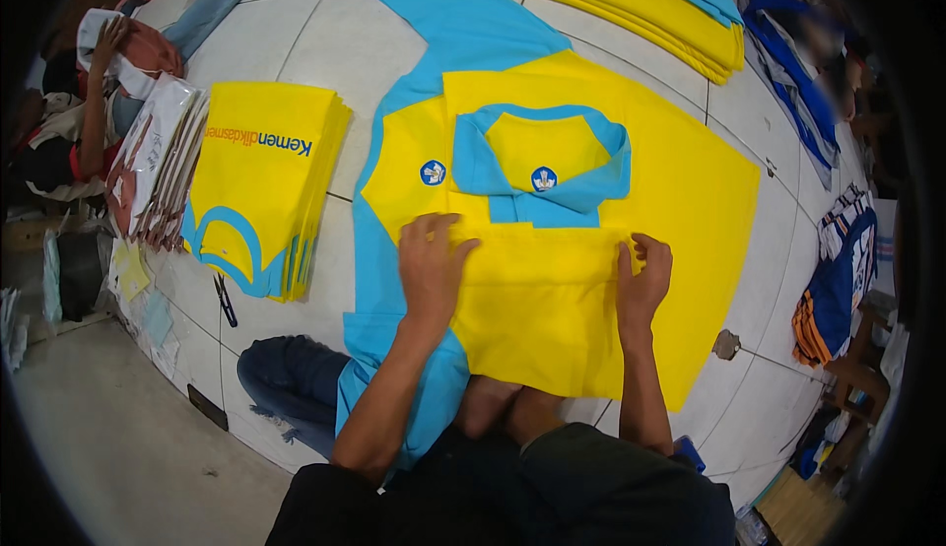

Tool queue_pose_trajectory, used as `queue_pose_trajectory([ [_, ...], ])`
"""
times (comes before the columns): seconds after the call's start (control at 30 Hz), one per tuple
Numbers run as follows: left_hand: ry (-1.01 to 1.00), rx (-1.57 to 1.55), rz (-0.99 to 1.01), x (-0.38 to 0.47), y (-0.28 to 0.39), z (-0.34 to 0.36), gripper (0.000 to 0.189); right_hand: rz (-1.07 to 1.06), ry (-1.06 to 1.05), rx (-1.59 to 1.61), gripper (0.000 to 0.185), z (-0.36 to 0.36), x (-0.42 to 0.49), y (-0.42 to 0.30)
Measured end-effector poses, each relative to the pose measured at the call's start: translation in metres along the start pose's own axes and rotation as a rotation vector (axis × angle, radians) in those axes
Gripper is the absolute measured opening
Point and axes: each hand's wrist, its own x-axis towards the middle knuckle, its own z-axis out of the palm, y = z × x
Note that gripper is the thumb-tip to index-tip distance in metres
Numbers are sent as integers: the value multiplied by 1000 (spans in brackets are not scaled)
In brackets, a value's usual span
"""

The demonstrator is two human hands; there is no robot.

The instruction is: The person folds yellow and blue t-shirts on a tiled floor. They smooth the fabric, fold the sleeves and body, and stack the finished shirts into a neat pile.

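A yellow shirt (687,250) with light blue sleeves lies spread on the tiled floor, one sleeve (473,21) reaching away from me. On top of it rests a folded yellow garment (539,317) with a light blue collar (473,154) and a round blue emblem. A second emblem (432,173) shows on the spread shirt, left of the collar. My left hand (432,272) touches the left end of the folded band below the collar, thumb spread from the fingers. At the band's right end is my right hand (644,280), fingers curled and apart from the thumb.
Folded yellow shirts (259,147) bearing print are stacked at left, beside bagged garments (166,162). Thread snips (225,300) lie below that stack. More yellow and blue cloth (621,6) is piled at the top. People sit at both sides; navy garments (839,287) lie at right.
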Motion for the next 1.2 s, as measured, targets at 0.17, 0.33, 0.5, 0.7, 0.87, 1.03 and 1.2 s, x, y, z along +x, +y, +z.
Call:
queue_pose_trajectory([
  [0.17,-227,-204,305,16,28,25,50,-394,-247,121,30,27,14,-49],
  [0.33,-325,-262,298,22,26,39,46,-441,-400,126,28,49,28,-45],
  [0.5,-346,-285,322,25,23,47,41,-423,-322,82,25,49,22,-44],
  [0.7,29,-115,-116,11,-15,5,26,-196,61,-25,20,19,13,-7],
  [0.87,-257,-337,-487,-8,-29,-3,27,485,-182,201,20,2,2,12],
  [1.03,-182,-325,-458,-6,-27,5,27,514,-151,233,21,7,1,10],
  [1.2,-336,-178,-503,9,-13,0,33,175,-89,-58,24,7,-1,22],
])
